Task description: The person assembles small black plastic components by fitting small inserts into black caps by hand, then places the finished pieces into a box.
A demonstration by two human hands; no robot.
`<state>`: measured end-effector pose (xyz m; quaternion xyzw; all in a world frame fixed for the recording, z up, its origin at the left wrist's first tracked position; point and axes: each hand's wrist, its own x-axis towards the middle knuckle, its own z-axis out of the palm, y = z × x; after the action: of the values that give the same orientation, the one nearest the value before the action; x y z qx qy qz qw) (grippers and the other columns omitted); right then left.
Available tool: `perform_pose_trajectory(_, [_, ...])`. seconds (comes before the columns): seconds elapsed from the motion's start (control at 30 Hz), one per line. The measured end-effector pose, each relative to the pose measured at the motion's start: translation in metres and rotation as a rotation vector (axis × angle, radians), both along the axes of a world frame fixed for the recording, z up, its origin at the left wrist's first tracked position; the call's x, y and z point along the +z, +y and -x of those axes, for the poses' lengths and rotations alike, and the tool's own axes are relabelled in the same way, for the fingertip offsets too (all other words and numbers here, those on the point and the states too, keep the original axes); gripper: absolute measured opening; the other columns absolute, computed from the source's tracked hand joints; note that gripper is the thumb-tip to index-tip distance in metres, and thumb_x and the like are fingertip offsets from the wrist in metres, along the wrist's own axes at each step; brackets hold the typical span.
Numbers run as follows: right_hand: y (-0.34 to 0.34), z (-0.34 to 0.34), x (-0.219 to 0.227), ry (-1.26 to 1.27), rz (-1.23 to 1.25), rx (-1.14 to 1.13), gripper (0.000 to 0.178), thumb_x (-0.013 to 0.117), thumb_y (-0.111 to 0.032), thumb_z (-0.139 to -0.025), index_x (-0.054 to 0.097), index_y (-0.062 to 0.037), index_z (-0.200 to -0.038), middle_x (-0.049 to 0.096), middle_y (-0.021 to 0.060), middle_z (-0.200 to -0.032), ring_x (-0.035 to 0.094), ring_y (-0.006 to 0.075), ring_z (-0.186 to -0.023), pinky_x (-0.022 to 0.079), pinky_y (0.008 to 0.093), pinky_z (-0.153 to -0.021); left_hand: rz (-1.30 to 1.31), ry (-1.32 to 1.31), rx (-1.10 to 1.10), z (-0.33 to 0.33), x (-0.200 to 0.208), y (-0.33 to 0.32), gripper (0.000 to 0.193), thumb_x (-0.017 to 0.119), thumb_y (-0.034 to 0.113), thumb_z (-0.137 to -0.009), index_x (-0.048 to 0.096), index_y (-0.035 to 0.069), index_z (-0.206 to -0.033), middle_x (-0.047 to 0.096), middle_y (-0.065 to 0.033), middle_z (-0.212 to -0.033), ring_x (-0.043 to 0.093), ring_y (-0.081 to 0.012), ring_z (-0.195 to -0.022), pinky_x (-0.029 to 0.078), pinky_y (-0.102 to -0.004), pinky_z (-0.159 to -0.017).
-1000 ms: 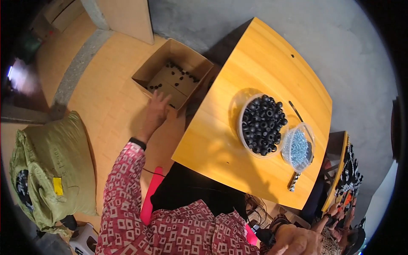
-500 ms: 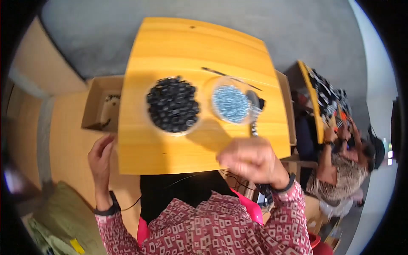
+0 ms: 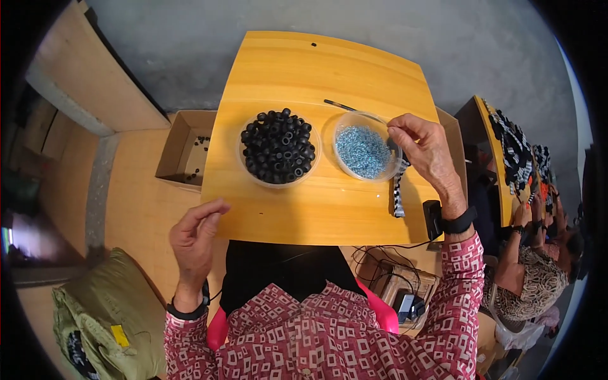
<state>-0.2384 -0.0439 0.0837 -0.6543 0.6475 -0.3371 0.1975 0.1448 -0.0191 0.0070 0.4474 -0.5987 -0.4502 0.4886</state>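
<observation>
So the right hand (image 3: 425, 149) is held at the right rim of a clear tub (image 3: 362, 180) filled with pale blue beads (image 3: 361, 151). Its thumb and index finger are brought close together, but whether anything tiny is pinched there, or the rim itself is touched, honestly can't be told from this angle. The left hand (image 3: 195, 239) is held up by the near left corner of the yellow wooden counter (image 3: 316, 218), fingers bent and the thumb a little apart from the index finger.

Both tubs are set on the counter: the blue one toward the right, and to its left a bigger clear tub (image 3: 278, 185) heaped with chunky black beads (image 3: 278, 145). A thin dark stick (image 3: 339, 104) is laid just behind the blue tub, and a black-and-white patterned strip (image 3: 398, 193) is left by its near right side. One small dark piece (image 3: 313, 45) is seen near the far edge.

On the floor to the left, a cardboard box (image 3: 172, 149) is placed with a few dark bits (image 3: 201, 140) in it, and a green sack (image 3: 123, 310) is parked nearer. Over on the right, another counter (image 3: 484, 145) is being used by a co-worker (image 3: 531, 288).
</observation>
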Motion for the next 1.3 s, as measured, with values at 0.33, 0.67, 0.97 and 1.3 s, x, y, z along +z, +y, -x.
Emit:
perform_pose_trajectory(0.33, [-0.023, -0.068, 0.000, 0.343, 0.294, 0.416, 0.007, 0.063, -0.007, -0.083, 0.061, -0.0001, -0.085, 0.062, 0.0142, -0.077, 0.061, 0.0348, -0.074, 0.049, 0.0405, -0.066, -0.057, -0.016, -0.239, 0.034, -0.006, 0.011, 0.015, 0.058, 0.001, -0.092, 0.068, -0.002, -0.102, 0.071, -0.0091, -0.096, 0.067, -0.0159, -0.090, 0.051, -0.0258, -0.080])
perform_pose_trajectory(0.67, [-0.062, -0.120, -0.033, 0.358, 0.230, 0.464, 0.016, 0.068, -0.012, -0.080, 0.063, -0.0003, -0.089, 0.064, 0.0168, -0.081, 0.063, 0.0366, -0.081, 0.051, 0.0452, -0.071, -0.105, -0.094, -0.331, 0.040, -0.014, 0.011, 0.014, 0.058, 0.003, -0.091, 0.067, -0.002, -0.101, 0.070, -0.0092, -0.091, 0.066, -0.0145, -0.086, 0.051, -0.0256, -0.076])
perform_pose_trajectory(0.97, [-0.072, -0.125, -0.046, 0.360, 0.109, 0.361, 0.016, 0.070, -0.011, -0.077, 0.064, -0.0026, -0.090, 0.064, 0.0184, -0.083, 0.063, 0.0376, -0.081, 0.051, 0.0440, -0.071, -0.133, -0.035, -0.353, 0.036, -0.019, 0.007, 0.016, 0.060, 0.004, -0.092, 0.067, 0.000, -0.105, 0.071, -0.0070, -0.097, 0.066, -0.0144, -0.092, 0.051, -0.0255, -0.081])
perform_pose_trajectory(1.3, [0.025, -0.165, -0.036, 0.150, 0.414, 0.582, 0.033, 0.069, -0.001, -0.072, 0.062, 0.0006, -0.105, 0.062, 0.0113, -0.090, 0.060, 0.0276, -0.078, 0.050, 0.0368, -0.068, -0.554, 0.679, -0.269, 0.038, -0.020, -0.001, 0.024, 0.060, 0.012, -0.094, 0.061, 0.004, -0.117, 0.067, -0.0054, -0.105, 0.064, -0.0129, -0.096, 0.052, -0.0270, -0.086])
